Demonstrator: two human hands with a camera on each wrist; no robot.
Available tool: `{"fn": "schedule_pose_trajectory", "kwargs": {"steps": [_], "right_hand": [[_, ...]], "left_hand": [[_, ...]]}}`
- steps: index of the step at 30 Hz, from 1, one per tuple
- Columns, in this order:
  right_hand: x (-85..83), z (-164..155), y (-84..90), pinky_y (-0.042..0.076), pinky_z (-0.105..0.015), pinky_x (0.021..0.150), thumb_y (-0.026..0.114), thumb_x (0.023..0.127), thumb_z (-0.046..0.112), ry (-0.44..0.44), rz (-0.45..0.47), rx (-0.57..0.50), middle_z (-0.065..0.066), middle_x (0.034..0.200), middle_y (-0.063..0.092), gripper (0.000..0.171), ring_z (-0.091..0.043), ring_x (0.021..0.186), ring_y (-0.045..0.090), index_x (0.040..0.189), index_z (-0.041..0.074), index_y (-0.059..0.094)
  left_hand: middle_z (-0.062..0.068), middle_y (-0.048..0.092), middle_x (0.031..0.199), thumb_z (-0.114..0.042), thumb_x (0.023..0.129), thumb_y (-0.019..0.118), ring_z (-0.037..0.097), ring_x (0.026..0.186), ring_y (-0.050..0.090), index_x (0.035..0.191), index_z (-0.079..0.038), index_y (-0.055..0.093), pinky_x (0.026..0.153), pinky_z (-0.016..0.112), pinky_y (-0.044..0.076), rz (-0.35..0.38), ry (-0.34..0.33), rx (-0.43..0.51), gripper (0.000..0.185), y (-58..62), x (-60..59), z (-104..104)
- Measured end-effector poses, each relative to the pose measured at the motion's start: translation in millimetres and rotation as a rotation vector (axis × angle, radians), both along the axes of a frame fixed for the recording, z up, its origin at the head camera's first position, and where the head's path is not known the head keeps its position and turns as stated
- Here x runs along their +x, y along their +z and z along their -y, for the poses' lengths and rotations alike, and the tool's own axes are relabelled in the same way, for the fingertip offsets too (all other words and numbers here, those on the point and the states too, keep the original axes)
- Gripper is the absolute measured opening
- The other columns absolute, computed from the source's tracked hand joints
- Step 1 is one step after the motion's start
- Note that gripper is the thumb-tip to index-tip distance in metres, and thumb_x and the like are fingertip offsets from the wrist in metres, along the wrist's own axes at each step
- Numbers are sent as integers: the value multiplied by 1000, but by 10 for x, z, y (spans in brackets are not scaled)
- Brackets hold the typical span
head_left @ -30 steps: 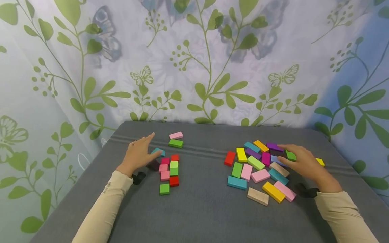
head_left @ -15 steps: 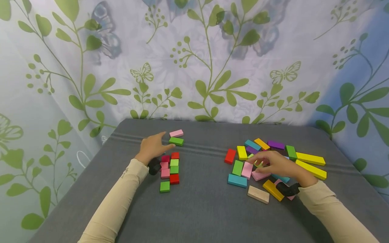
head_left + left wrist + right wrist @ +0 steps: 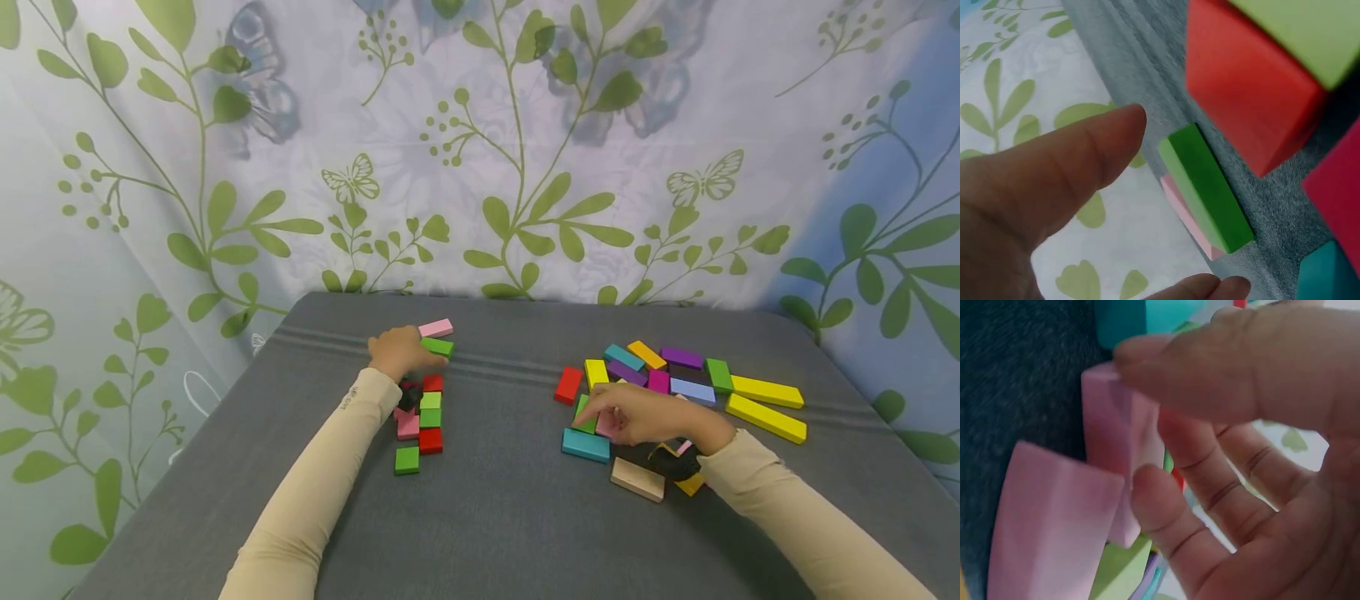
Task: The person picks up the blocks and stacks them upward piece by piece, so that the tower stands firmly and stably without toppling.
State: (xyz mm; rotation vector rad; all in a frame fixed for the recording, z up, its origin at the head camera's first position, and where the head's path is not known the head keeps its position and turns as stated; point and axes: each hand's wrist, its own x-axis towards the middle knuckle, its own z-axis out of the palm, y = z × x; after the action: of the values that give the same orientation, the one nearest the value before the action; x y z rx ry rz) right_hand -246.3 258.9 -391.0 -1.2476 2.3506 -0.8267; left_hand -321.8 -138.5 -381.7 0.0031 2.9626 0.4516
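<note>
Grey table stood vs. a leaf-and-butterfly curtain. Blocks lay in two groups: a tidy cluster nr the table's left-rear part, a loose pile nr the right-rear part.

Vs. 1 s ago: left hand had moved rearward from beside the cluster to the green block, which lay just in front of a pink block nr the rear edge. Right hand had crossed from the pile's right side to its left-front part, onto a pink piece. Two long yellow blocks, covered before, showed at the pile's right.

Small print on the left sleeve, too small to read.

Left wrist view showed thumb and fingertip apart, either side of the green block, not closed on it; head view alone couldn't tell. Right wrist view showed thumb and fingers pinching the pink piece, a second pink one beside it; in head view the hand hid that grip.
</note>
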Motion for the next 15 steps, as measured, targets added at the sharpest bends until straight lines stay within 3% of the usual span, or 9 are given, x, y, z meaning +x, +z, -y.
{"fn": "schedule_pose_trajectory", "kwargs": {"steps": [6, 15], "right_hand": [[20, 110, 16, 53, -27, 79, 62, 86, -23, 28, -26, 55, -7, 116, 62, 60, -19, 99, 55, 136, 6, 74], [21, 225, 66, 49, -24, 75, 57, 84, -26, -20, 4, 155, -2, 112, 58, 68, -17, 101, 52, 139, 11, 74]], "left_hand": [[25, 66, 142, -60, 92, 78, 47, 133, 58, 138, 2, 69, 116, 67, 35, -4, 44, -99, 78, -45, -112, -97], [23, 70, 138, -67, 91, 75, 44, 130, 62, 134, 1, 73, 115, 62, 40, -14, 83, -216, 81, -132, -241, -190]]}}
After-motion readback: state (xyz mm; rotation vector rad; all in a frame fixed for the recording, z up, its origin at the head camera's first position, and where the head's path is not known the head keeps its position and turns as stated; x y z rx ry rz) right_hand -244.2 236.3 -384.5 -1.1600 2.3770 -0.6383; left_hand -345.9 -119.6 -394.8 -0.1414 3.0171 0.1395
